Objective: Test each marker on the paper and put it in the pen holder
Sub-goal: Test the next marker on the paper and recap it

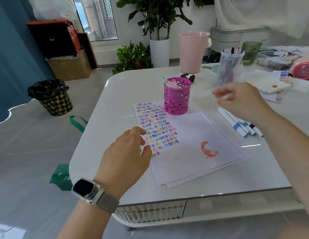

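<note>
A pink cut-out metal pen holder [176, 99] stands on the far end of the white paper [193, 133] and holds a few pale-capped markers [170, 82]. The sheet carries rows of coloured squiggles on its left side and an orange scribble near the middle. Several white markers with blue, teal and black caps [240, 124] lie on the table right of the paper. My left hand [127, 152], a watch on its wrist, hovers at the paper's left edge with fingers loosely curled, holding nothing. My right hand [241, 99], blurred by motion, hangs above the loose markers with its fingers spread towards the holder.
At the back of the white table [115, 94] stand a pink bin [191, 52], a clear cup of pens [230, 66], a green glass [251, 50] and a small black case [188, 77]. Notepads and clutter [267, 83] fill the right. A patterned trash can [52, 97] sits on the floor.
</note>
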A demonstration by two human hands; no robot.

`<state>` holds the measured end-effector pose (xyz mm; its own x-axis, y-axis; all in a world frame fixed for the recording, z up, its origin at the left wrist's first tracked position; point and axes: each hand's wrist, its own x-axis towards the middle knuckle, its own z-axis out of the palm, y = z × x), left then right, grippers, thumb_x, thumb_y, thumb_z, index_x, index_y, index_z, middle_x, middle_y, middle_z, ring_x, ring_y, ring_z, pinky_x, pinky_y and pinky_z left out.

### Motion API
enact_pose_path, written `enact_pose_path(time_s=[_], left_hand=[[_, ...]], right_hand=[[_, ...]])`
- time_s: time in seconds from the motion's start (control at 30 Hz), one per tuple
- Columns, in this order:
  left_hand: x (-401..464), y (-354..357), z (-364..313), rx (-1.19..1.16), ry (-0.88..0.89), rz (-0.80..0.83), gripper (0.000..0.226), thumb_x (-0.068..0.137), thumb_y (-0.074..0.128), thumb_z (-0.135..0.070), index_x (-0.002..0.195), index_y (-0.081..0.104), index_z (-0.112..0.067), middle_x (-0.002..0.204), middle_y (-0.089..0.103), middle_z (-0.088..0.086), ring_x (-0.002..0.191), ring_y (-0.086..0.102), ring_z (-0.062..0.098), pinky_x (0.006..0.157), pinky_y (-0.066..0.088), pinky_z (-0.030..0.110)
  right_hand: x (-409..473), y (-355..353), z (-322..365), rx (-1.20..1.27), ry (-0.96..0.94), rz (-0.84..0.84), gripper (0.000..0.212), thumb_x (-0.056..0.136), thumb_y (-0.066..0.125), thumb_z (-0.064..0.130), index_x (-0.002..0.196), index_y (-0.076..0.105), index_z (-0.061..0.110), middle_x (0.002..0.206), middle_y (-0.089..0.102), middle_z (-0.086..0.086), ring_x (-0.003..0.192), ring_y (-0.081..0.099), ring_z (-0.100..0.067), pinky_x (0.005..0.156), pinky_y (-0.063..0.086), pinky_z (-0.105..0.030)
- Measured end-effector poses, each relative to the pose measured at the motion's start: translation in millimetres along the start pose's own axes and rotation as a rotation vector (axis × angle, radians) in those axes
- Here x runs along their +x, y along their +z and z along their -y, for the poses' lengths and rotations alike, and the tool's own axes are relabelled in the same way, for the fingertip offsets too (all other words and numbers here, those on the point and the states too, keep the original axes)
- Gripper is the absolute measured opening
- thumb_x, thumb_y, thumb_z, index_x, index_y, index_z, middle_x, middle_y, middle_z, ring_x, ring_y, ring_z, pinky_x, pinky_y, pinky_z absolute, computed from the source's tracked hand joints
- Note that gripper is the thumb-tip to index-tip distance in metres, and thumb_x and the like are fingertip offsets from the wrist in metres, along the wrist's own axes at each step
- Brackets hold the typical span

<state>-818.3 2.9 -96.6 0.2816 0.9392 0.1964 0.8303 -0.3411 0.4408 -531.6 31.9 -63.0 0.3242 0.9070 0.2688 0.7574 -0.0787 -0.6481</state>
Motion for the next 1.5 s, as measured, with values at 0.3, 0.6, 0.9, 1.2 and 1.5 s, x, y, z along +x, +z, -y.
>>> enact_pose_path(time_s=[0.3,0.6,0.9,1.2,1.5], left_hand=[[-1.1,-0.2,-4.2,-0.013,0.013,-0.015,0.034,0.090,0.050,-0.034,0.122,0.042,-0.029,0.100,0.050,-0.019,0.087,0.058,0.005,0.083,0.051,0.034],[0.9,0.1,-1.2,0.000,0.019,-0.015,0.031,0.091,0.048,-0.034,0.121,0.045,-0.029,0.100,0.054,-0.018,0.089,0.058,0.006,0.082,0.051,0.034],[0.6,1.3,-1.8,-0.004,0.040,-0.024,0.030,0.090,0.048,-0.034,0.120,0.046,-0.030,0.101,0.055,-0.017,0.093,0.058,0.008,0.083,0.051,0.035],[-3.1,4.2,-14.3,-0.319,0.216,0.049,0.045,0.088,0.052,-0.044,0.130,0.040,-0.031,0.109,0.048,-0.021,0.093,0.054,-0.004,0.080,0.049,0.021],[-0.7,-0.1,-20.4,-0.388,0.286,0.072,0.029,0.092,0.034,-0.043,0.092,0.057,-0.026,0.077,0.050,-0.012,0.075,0.046,0.002,0.067,0.037,0.012]], right_hand=[[-6.7,-5.5,-45.2,-0.397,0.242,0.163,0.038,0.076,0.075,0.017,0.113,0.067,0.012,0.104,0.068,-0.005,0.101,0.059,-0.026,0.089,0.048,-0.034],[-3.1,19.4,-40.5,-0.580,0.187,0.171,0.024,0.080,0.065,0.024,0.063,0.064,0.006,0.067,0.054,-0.008,0.065,0.054,-0.029,0.063,0.051,-0.033],[-11.9,13.1,1.2,-0.256,0.050,-0.150,0.028,0.081,0.058,0.029,0.069,0.057,0.003,0.063,0.059,-0.011,0.063,0.056,-0.029,0.055,0.043,-0.032],[-62.3,35.2,71.8,0.582,0.118,0.241,0.031,0.085,0.048,0.007,0.056,0.046,0.017,0.039,0.043,-0.002,0.038,0.030,-0.015,0.038,0.021,-0.017],[-74.4,45.2,88.5,0.819,0.279,0.342,0.026,0.087,0.047,0.017,0.062,0.043,0.014,0.040,0.035,-0.003,0.039,0.029,-0.015,0.039,0.021,-0.019]])
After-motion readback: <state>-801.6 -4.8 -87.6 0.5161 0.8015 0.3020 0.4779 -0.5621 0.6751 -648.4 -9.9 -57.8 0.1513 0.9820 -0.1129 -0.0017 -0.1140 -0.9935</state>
